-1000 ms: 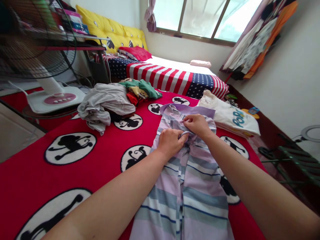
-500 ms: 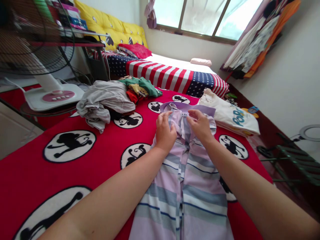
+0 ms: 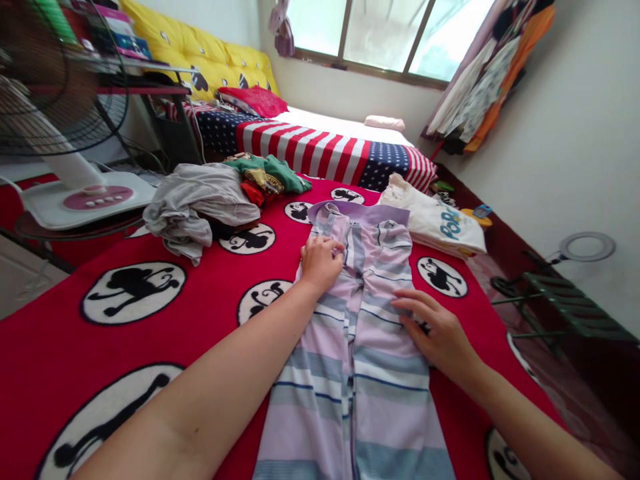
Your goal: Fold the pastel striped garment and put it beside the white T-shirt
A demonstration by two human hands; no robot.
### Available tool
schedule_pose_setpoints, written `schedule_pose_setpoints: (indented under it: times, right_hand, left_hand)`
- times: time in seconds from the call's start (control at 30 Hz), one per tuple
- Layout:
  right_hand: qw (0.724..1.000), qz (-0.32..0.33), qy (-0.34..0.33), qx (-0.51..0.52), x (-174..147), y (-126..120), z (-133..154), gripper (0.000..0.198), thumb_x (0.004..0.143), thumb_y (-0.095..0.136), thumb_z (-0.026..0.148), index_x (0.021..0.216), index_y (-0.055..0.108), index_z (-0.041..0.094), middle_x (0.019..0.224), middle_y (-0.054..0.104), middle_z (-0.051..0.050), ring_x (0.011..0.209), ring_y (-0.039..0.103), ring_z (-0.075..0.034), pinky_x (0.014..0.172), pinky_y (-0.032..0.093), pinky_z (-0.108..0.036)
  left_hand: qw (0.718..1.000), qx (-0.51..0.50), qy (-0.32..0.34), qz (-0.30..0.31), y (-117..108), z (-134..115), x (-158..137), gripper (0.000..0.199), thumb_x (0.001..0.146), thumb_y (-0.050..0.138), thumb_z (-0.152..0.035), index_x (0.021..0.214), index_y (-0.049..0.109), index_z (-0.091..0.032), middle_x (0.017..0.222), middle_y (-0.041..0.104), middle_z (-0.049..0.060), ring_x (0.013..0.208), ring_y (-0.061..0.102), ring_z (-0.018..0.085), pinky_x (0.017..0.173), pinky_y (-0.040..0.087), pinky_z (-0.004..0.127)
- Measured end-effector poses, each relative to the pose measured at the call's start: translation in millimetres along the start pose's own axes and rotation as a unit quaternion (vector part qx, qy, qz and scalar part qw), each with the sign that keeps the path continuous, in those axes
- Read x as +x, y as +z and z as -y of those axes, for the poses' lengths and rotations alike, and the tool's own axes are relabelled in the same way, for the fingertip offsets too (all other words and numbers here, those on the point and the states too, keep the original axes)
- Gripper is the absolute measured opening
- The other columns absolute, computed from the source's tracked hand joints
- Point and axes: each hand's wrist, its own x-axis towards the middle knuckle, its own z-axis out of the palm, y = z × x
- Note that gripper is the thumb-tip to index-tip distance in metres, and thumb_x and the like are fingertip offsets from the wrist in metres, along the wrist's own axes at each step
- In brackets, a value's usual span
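Striped trousers point(image 3: 345, 313) in pale pink, grey, white and blue lie lengthwise on the red blanket, their purple waistband point(image 3: 370, 212) at the far end. On the upper left part of the trousers rests my left hand point(image 3: 323, 263), fingers loosely bent over the cloth and not gripping it. My right hand point(image 3: 437, 330) is at the right edge of the trouser leg, fingers spread and holding nothing. Both trouser legs run toward me, and their lower ends are outside the picture.
A grey crumpled garment point(image 3: 205, 200) and a green shirt point(image 3: 277, 175) are heaped at the left. A folded white shirt point(image 3: 430, 223) lies beyond the waistband at right. A fan point(image 3: 80, 167) stands left; a dark green rack point(image 3: 575, 303) stands right of the red blanket point(image 3: 210, 360).
My right hand has moved off the waistband area, down and right to the trouser leg's edge. My left hand has shifted slightly down. The waistband now shows uncovered.
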Motion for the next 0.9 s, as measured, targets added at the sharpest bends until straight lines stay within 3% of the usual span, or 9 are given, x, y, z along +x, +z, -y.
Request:
schedule_pose_setpoints:
  times: [0.17,0.27,0.33,0.43,0.57,0.7,0.9]
  right_hand:
    - [1.0,0.025,-0.007,0.0,-54.7,-12.1,24.7,0.029,0.092,0.048,0.013,0.115,0.061,0.026,0.129,0.057,-0.008,0.119,0.056,-0.02,0.098,0.049,-0.036]
    - [0.997,0.067,-0.036,-0.004,-76.4,-24.9,40.2,0.038,0.092,0.046,0.01,0.124,0.057,0.029,0.137,0.052,-0.008,0.126,0.05,-0.02,0.102,0.046,-0.038]
    - [0.991,0.112,-0.062,-0.024,-90.6,-35.2,48.4,0.042,0.093,0.045,0.011,0.128,0.056,0.032,0.142,0.049,-0.006,0.133,0.043,-0.022,0.106,0.043,-0.042]
    - [0.975,0.196,-0.082,-0.065,-110.6,-49.3,56.9,0.048,0.093,0.047,0.014,0.134,0.052,0.038,0.148,0.042,-0.001,0.138,0.036,-0.024,0.106,0.043,-0.046]
    - [0.958,0.26,-0.079,-0.086,-121.9,-59.2,70.6,0.055,0.089,0.052,0.017,0.138,0.048,0.042,0.151,0.035,0.001,0.139,0.033,-0.027,0.102,0.046,-0.049]
    - [0.963,0.242,-0.115,-0.039,-113.4,-61.0,95.6,0.064,0.078,0.054,0.007,0.133,0.055,0.04,0.147,0.042,0.0,0.135,0.038,-0.026,0.105,0.043,-0.047]
    - [0.971,0.19,-0.138,0.044,-102.4,-53.6,120.0,0.05,0.081,0.059,0.01,0.125,0.061,0.035,0.139,0.052,-0.002,0.134,0.04,-0.02,0.11,0.036,-0.038]
  left_hand:
    - [0.997,-0.08,-0.004,-0.006,-4.2,3.6,6.1,0.024,0.076,0.065,-0.017,0.099,0.073,-0.02,0.114,0.063,0.009,0.116,0.053,0.025,0.105,0.038,0.038]
    - [0.996,-0.073,0.042,0.031,-21.8,6.2,-2.0,0.027,0.073,0.066,-0.013,0.098,0.073,-0.02,0.117,0.061,0.009,0.12,0.052,0.026,0.106,0.038,0.039]
    - [0.988,-0.058,0.119,0.082,-43.4,11.7,-14.6,0.031,0.071,0.065,-0.009,0.099,0.073,-0.02,0.123,0.057,0.009,0.122,0.05,0.027,0.108,0.037,0.041]
    - [0.951,-0.016,0.249,0.182,-86.8,26.4,-42.7,0.041,0.07,0.06,-0.001,0.103,0.071,-0.022,0.132,0.051,0.009,0.13,0.043,0.027,0.111,0.033,0.044]
    - [0.896,0.028,0.311,0.315,-142.8,43.9,-88.6,0.045,0.075,0.066,-0.008,0.114,0.067,-0.032,0.145,0.042,0.005,0.142,0.024,0.031,0.113,0.027,0.052]
    - [0.859,0.034,0.315,0.402,-174.3,38.9,-132.8,0.066,0.065,0.082,-0.027,0.125,0.059,-0.04,0.155,0.029,0.002,0.145,0.013,0.037,0.111,0.029,0.058]
    - [0.809,0.026,0.366,0.46,-177.2,14.0,-174.7,0.065,0.071,0.067,-0.01,0.127,0.057,-0.042,0.156,0.03,-0.004,0.145,0.02,0.031,0.116,0.021,0.055]
